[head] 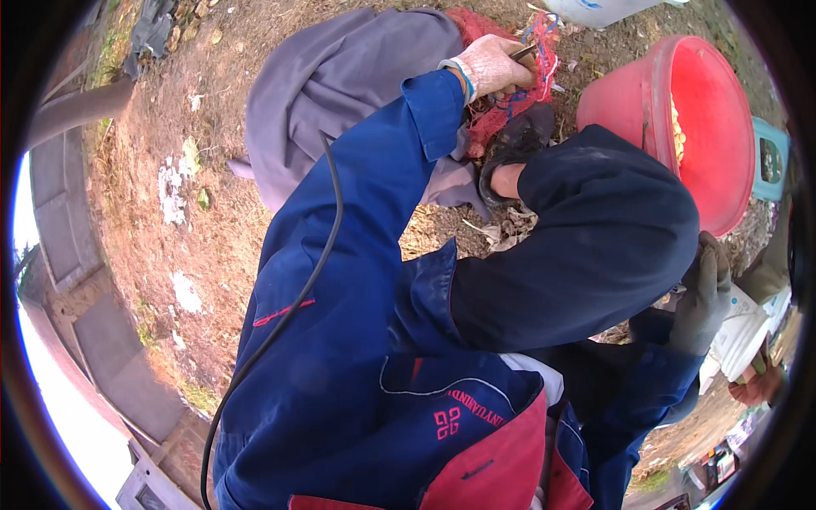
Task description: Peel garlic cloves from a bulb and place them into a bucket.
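My left hand [494, 67], in a pale knitted glove, grips a slim dark tool [523, 53], perhaps a knife, beside a red mesh bag [488, 124] with blue and white strands. Grey-purple cloth [344, 83] lies left of the bag. My right hand [701, 299], in a grey glove, is beyond my bent knee, close under the rim of a tilted pink plastic bucket [714, 140]. What it holds, if anything, is hidden. Inside the bucket are pale-yellow pieces [677, 131], seemingly garlic cloves.
A teal plastic stool [779, 159] stands behind the bucket, and a white container [593, 9] at the top edge. Dry husks [510, 229] lie near my foot. At far right another person's hand [758, 386] is beside a white container [736, 331]. A tree trunk [83, 111] is at left.
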A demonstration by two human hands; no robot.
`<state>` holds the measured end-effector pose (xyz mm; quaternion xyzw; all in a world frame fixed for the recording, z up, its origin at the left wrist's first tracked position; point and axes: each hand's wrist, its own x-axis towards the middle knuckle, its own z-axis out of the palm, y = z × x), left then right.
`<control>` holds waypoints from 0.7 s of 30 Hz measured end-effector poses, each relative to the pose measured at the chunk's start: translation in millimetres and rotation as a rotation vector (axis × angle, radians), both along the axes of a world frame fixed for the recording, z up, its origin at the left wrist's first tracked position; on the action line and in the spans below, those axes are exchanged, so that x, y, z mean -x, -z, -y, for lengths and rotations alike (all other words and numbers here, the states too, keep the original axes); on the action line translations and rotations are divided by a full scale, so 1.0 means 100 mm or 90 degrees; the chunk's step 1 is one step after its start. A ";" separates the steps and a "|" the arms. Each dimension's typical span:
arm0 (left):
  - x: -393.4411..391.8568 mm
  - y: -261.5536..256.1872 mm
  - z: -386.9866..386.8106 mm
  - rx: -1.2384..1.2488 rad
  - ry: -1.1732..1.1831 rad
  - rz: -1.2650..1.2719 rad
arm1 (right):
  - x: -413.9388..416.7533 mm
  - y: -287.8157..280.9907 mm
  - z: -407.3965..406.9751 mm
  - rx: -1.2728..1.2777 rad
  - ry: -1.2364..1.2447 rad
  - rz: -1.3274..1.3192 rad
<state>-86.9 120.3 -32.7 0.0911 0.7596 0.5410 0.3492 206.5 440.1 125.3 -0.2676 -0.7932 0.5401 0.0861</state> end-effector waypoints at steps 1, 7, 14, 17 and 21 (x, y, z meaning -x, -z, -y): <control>0.01 -0.02 -0.05 -0.001 0.010 -0.007 | 0.06 -0.03 -0.01 0.023 0.013 -0.012; -0.04 -0.17 -0.11 0.191 0.100 -0.256 | 0.21 -0.21 0.04 0.120 0.020 -0.018; -0.07 -0.36 0.41 0.196 -0.310 -0.480 | 0.21 -0.13 0.14 0.059 0.035 -0.009; -0.08 -0.42 0.74 0.087 -0.512 -0.408 | 0.23 -0.14 0.15 0.112 0.068 -0.005; -0.17 -0.51 1.09 0.124 -0.419 -0.341 | 0.24 -0.14 0.11 0.091 0.022 0.003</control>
